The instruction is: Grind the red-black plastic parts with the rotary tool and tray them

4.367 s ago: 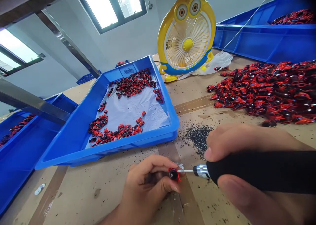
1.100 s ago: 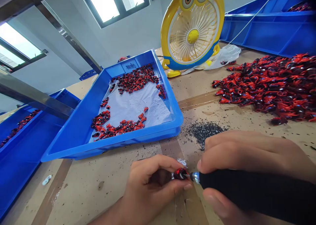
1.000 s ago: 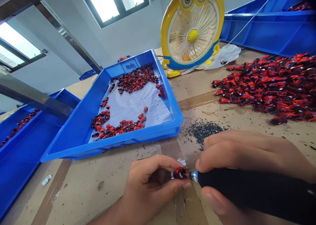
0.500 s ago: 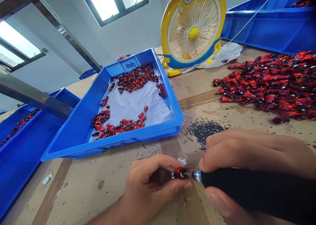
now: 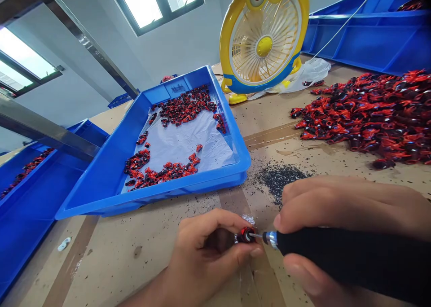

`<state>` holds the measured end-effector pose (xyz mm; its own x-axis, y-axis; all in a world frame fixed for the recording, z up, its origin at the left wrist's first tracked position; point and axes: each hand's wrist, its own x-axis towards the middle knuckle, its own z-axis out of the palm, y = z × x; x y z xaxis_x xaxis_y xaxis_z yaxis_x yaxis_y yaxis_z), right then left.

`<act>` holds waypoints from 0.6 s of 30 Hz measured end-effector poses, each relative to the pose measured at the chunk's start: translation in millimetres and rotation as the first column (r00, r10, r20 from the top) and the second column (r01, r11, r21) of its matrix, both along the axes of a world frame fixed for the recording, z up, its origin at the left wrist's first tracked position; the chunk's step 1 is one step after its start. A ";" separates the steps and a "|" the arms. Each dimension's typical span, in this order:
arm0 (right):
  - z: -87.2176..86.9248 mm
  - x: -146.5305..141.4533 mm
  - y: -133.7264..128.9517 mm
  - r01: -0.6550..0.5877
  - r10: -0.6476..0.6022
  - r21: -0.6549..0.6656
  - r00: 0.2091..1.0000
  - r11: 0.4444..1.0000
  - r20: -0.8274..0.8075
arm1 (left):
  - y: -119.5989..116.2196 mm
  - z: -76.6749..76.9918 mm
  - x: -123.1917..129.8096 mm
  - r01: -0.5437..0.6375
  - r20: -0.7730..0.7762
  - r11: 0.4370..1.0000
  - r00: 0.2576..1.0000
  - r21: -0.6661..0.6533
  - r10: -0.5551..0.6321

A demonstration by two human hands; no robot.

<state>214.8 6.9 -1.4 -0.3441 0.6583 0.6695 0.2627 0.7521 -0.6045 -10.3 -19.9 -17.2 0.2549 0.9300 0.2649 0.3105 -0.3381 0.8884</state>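
Between thumb and forefinger, my left hand [image 5: 205, 248] pinches a small red and black plastic part [image 5: 247, 234] with a round opening turned to the right. My right hand [image 5: 340, 208] is wrapped round a thick black handheld rotary tool [image 5: 346, 257] that has a silver collar. The tool's thin metal bit reaches the opening of the part; how deep it sits I cannot tell. Just beyond my hands lies a patch of black shavings [image 5: 281, 179] on the table.
A blue tray [image 5: 155, 195] with a white liner holds several red and black parts. At the right is a big heap of such parts [image 5: 370, 118]. A yellow fan [image 5: 264, 46] stands behind, with blue bins [image 5: 367, 42] at back right and another blue bin [image 5: 50, 199] at left.
My right hand and the tool have shifted very slightly to the right, showing a bit more of the metal bit. My left hand keeps its pinch on the part.
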 end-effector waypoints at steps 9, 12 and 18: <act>1.8 11.8 -1.8 0.108 -0.110 -0.024 0.992 0.994 -0.067 | 0.4 -0.9 2.6 -0.018 0.054 1.000 0.998 0.009 0.018; 5.1 12.3 -4.5 0.148 -0.150 -0.033 0.983 0.988 -0.104 | 1.2 1.1 4.3 -0.010 0.098 1.000 0.995 0.011 0.009; 3.7 9.4 -8.6 0.177 -0.177 -0.009 0.983 0.984 -0.041 | 0.7 5.3 4.8 0.010 0.086 1.000 0.996 -0.014 -0.008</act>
<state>224.2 -1.6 2.3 -0.1936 0.7096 0.6775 0.3656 0.6930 -0.6213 -5.6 -19.2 -11.9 0.2403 0.9317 0.2724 0.2300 -0.3273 0.9165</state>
